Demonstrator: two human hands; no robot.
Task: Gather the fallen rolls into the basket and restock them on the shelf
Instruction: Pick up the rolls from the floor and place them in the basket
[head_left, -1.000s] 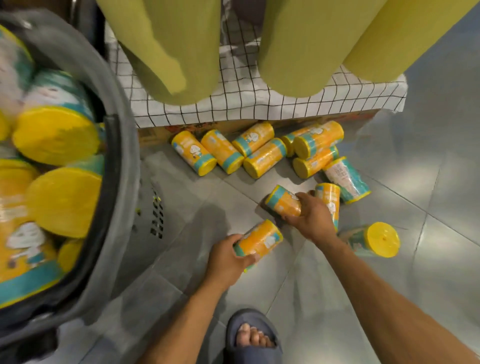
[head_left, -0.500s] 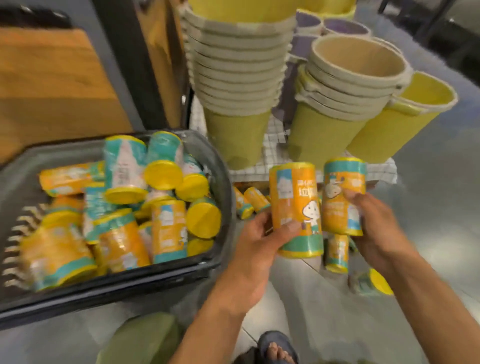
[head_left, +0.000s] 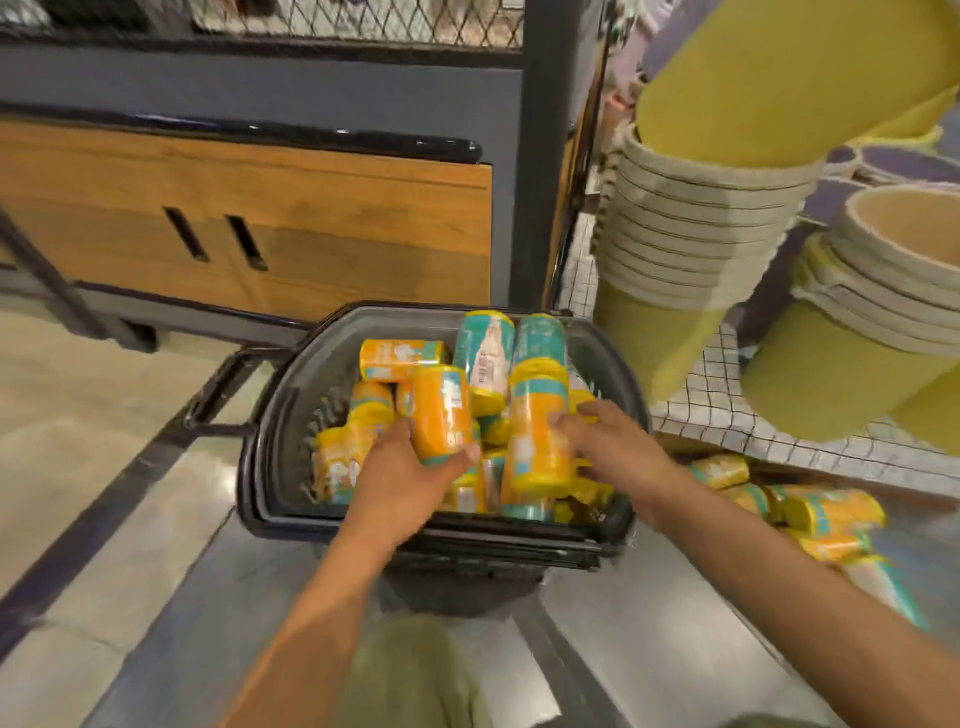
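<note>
Two wrapped rolls (head_left: 441, 410) hover above the basket (head_left: 493, 540): our left hand (head_left: 410, 470) grips one round its middle, our right hand (head_left: 608, 441) the other. They seem light, slick, squashable. Several fallen rolls (head_left: 826, 512) lie right of the basket.

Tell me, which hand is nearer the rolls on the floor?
Right. The right hand sits over the basket near its right edge, close to the floor rolls; the left hand grips a roll over its middle, farther away.
</note>
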